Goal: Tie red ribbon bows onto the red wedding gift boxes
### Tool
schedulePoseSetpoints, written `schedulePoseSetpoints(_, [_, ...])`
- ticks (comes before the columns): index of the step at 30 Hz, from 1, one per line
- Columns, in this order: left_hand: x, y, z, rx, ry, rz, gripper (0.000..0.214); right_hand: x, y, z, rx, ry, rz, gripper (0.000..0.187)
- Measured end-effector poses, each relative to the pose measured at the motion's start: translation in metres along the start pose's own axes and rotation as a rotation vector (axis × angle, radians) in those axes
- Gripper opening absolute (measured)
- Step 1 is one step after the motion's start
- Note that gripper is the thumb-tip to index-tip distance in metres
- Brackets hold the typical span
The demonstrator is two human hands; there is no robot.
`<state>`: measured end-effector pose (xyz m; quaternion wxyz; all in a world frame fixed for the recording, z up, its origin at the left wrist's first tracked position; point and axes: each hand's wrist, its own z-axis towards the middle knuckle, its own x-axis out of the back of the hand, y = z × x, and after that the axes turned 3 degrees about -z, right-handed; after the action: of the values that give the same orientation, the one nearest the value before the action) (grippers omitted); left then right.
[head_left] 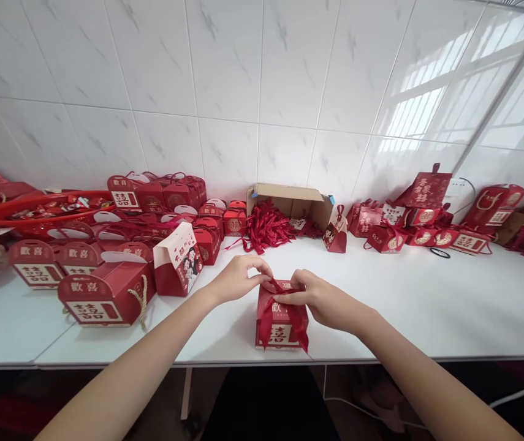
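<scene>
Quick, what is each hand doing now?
Left hand: closed, pinching the red ribbon on the red box.
Right hand: closed, pinching the same ribbon.

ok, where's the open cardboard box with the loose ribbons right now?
In the head view the cardboard box lies on its side against the tiled wall, centre back of the white table, red ribbons spilling from it, beyond the ribboned gift box under both hands.

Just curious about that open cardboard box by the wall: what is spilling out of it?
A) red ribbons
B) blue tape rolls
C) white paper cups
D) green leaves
A: a tangle of red ribbons spills from the open cardboard box onto the white table.
</scene>
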<state>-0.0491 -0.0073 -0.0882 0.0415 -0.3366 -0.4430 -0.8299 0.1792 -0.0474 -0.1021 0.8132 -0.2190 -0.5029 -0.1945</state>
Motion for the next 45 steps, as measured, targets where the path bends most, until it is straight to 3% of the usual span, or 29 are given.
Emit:
schedulePoseSetpoints(3, [-0.004, -0.002, 0.002, 0.027, -0.013, -0.037, 0.011, -0.002, 0.002, 0.0, 0.01, 0.024, 0.025, 0.041])
schedulePoseSetpoints(11, [-0.007, -0.007, 0.002, 0.079, -0.182, -0.13, 0.024, -0.006, 0.01, -0.003, 0.027, 0.071, 0.038, 0.04])
schedulePoseSetpoints(17, [-0.011, 0.003, 0.001, 0.179, -0.237, -0.447, 0.032, -0.01, 0.009, -0.004, 0.013, 0.121, 0.101, 0.035])
schedulePoseSetpoints(19, [-0.012, 0.004, 0.002, 0.176, -0.251, -0.447, 0.032, -0.011, 0.009, -0.005, 0.006, 0.118, 0.117, 0.033])
schedulePoseSetpoints(25, [-0.014, 0.0, 0.007, -0.028, -0.015, -0.034, 0.021, -0.012, 0.01, -0.005, 0.027, 0.092, 0.105, 0.03])
schedulePoseSetpoints(32, [-0.031, 0.009, 0.0, 0.149, -0.026, -0.354, 0.022, -0.011, 0.011, -0.004, -0.032, 0.145, 0.23, 0.034])
schedulePoseSetpoints(38, [-0.035, 0.007, 0.0, 0.192, -0.044, -0.394, 0.02, -0.008, 0.014, -0.003, -0.168, 0.318, 0.272, 0.01])
schedulePoseSetpoints(45, [-0.034, 0.008, -0.001, 0.223, -0.026, -0.477, 0.03, -0.01, 0.022, -0.008, -0.188, 0.353, 0.271, 0.011])
